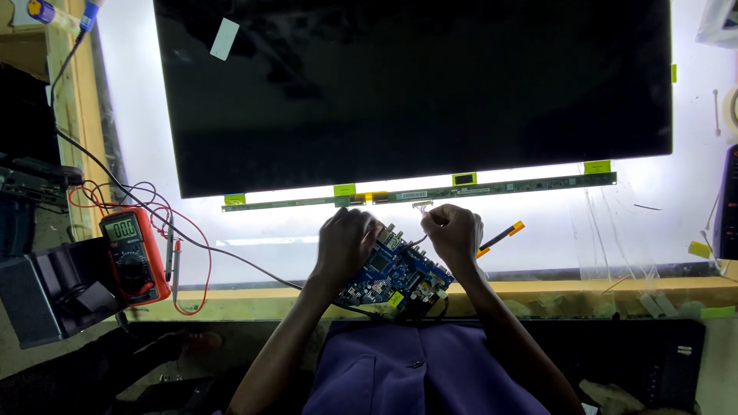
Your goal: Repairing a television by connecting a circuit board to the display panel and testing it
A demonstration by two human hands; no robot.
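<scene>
Resting on the lit white table surface (292, 253), the blue rectangular circuit board (396, 275) lies tilted between the two hands, its lower corner reaching the wooden table edge (584, 290). The left hand (344, 244) curls over the board's upper left corner, fingers closed down on it. The right hand (453, 233) sits just beside the board's upper right side, fingertips pinched narrow on a small white cable connector (423, 206) just below the long green strip board (419, 194) that runs along the lower edge of the large black display panel (415, 84). An orange-and-black pen (501, 235) lies just right of the right hand. An orange multimeter (134, 256) sits well apart to the left.
</scene>
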